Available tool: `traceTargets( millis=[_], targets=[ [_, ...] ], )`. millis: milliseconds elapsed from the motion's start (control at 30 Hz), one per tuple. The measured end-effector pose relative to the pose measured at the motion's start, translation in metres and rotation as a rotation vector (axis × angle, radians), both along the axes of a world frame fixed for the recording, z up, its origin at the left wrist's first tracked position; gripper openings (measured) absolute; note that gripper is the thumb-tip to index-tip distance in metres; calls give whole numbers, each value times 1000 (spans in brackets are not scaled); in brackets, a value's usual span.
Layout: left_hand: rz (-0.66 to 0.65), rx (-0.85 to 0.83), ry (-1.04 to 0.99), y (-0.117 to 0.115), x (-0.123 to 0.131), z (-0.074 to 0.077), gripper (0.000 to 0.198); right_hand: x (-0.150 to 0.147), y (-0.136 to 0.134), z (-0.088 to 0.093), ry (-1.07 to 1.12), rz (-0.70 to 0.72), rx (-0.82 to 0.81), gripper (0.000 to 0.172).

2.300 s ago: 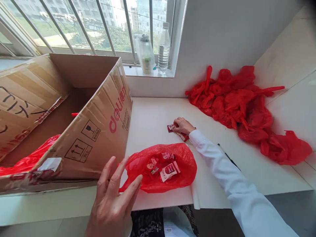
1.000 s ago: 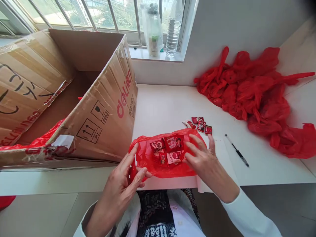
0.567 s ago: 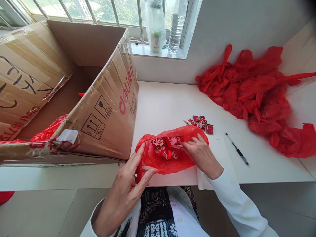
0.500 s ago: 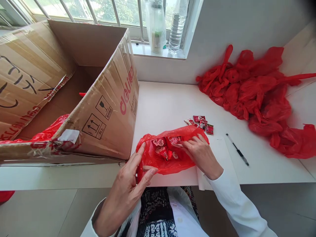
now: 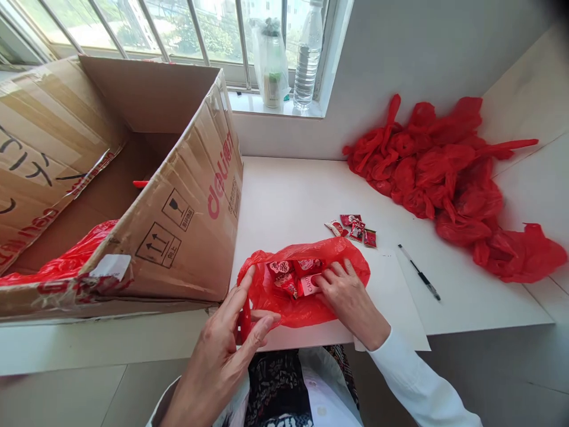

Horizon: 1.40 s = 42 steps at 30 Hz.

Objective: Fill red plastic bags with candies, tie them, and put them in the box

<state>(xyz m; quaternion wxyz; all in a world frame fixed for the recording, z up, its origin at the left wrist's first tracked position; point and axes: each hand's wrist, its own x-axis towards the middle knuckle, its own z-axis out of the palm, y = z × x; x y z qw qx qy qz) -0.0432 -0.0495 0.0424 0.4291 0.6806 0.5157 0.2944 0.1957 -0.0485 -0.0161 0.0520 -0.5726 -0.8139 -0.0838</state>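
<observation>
A thin red plastic bag [image 5: 284, 317] lies with its mouth spread at the table's front edge. Several small red and pink wrapped snack packets [image 5: 282, 267] show inside it. My left hand [image 5: 229, 332] holds the bag's left end, fingers along the rim and thumb in front. Reaching into the opening from the right, my right hand [image 5: 347, 296] has its curled fingertips on a pink-and-white packet [image 5: 308, 285]; part of that packet is hidden under them. Just beyond the bag, several more small red packets [image 5: 356, 230] lie in a loose group.
At left stands a big open cardboard box [image 5: 195, 237] with red plastic inside. A heap of red plastic bags [image 5: 444, 172] lies at the right by the wall. A pen [image 5: 419, 273] and white paper [image 5: 395, 308] are nearby. A water bottle [image 5: 308, 59] stands on the windowsill.
My right hand has shifted left inside the bag, and the pink-and-white packet now shows at its fingertips. My left hand keeps its place on the bag. The camera view has tilted slightly.
</observation>
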Motion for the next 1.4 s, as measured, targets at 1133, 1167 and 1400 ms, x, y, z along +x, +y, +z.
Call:
traceTargets(
  millis=[1133, 1167, 1400],
  targets=[
    [223, 463, -174, 30, 13, 101, 26, 70, -10, 158, 1204, -195, 252, 6],
    [146, 446, -242, 38, 20, 106, 26, 67, -6, 165, 1177, -157, 266, 5],
    [-194, 405, -593, 54, 39, 107, 68, 58, 2, 169, 1365, -86, 149, 4]
  ],
)
